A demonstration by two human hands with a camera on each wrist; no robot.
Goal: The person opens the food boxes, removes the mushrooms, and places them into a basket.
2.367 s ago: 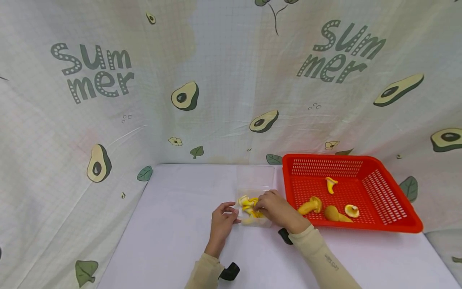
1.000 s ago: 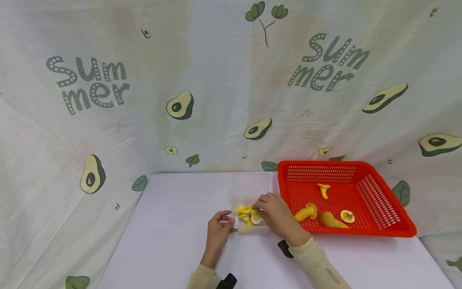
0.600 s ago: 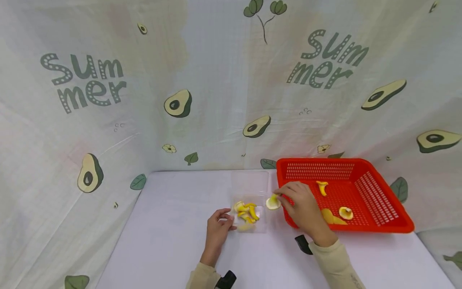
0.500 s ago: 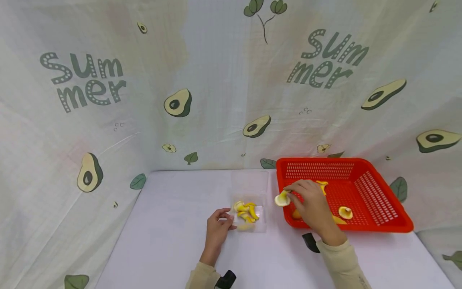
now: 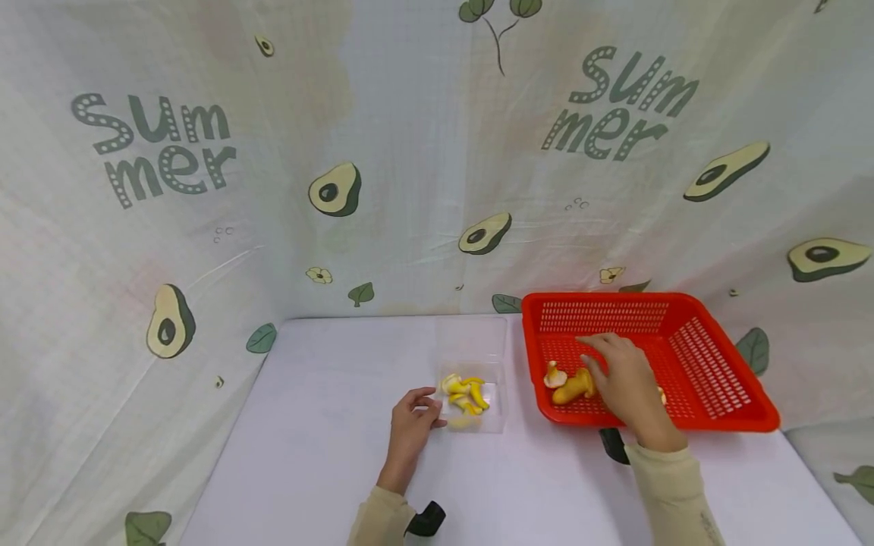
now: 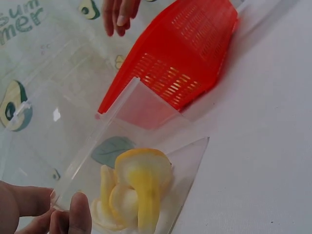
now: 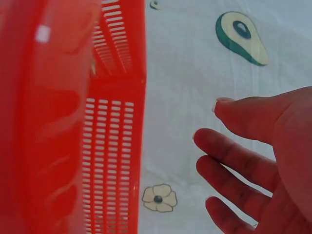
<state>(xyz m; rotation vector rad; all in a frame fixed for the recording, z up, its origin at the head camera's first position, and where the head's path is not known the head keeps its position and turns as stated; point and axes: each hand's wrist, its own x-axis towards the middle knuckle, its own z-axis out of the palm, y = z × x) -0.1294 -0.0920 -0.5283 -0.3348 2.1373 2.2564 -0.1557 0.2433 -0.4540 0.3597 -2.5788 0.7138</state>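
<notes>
On the left, my left hand [image 5: 410, 428] holds the near left edge of a clear plastic box [image 5: 493, 413] between thumb and fingertips. Several yellow mushrooms [image 5: 466, 393] lie in the box; the left wrist view shows a pale-capped mushroom [image 6: 146, 180] through its wall. My right hand [image 5: 624, 379] is raised over the red basket [image 5: 734, 371], fingers and thumb apart with nothing between them. A small pale mushroom [image 5: 554, 375] and a thick yellow-brown mushroom [image 5: 575, 387] lie at the basket's left side. My right hand covers most of the other mushrooms there.
The box's clear lid [image 5: 471, 336] lies folded back behind it on the white table [image 5: 328, 425]. A printed cloth [image 5: 410, 152] with avocados hangs behind. The basket's left rim stands close beside the box.
My right hand took a pale mushroom from the box, carried it right and let it go in the basket's left side. My left hand has stayed at the box.
</notes>
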